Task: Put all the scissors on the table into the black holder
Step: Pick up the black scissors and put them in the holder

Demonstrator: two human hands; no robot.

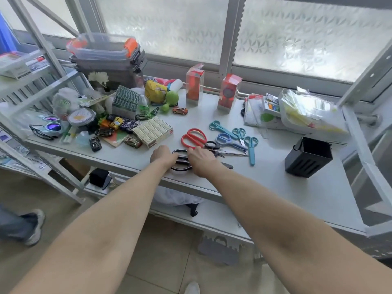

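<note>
I have both forearms stretched forward and slightly inward, meeting near the front edge of the desk. My left hand lies knuckles-up with the fingers curled down at the left side of the black-handled scissors, touching their handle loops; whether this grip is closed on them I cannot tell, since the fingers hide under the back of the hand. My right hand rests palm-down over the right side of the same scissors, its fingers bent onto the handles, and its grip looks set on them, though the fingertips are hidden. The blade tip pokes out to the right past my wrist. Just behind my hands lie the red-handled scissors, a small black pair and a cluster of blue and teal scissors. The black holder stands upright, well apart to the right, nothing visible in it.
</note>
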